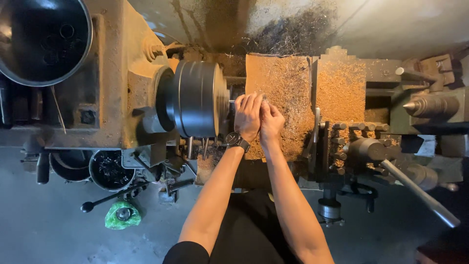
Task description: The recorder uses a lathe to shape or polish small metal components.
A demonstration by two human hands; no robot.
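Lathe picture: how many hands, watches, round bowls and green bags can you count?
Hands: 2, left hand and right hand
Wristwatch: 1
Round containers: 2, big bowl and small tub
Green bag: 1
Total: 6

There is one view only, from a camera worn on the person's head, looking almost straight down from above the lathe (146, 98). The person's arms run up from the bottom edge, so the view faces away from the body and across the machine. It sits close, about at arm's reach of the round chuck (195, 98), which lies left of centre. Grey floor (58, 230) shows below the lathe, a pale wall beyond it.
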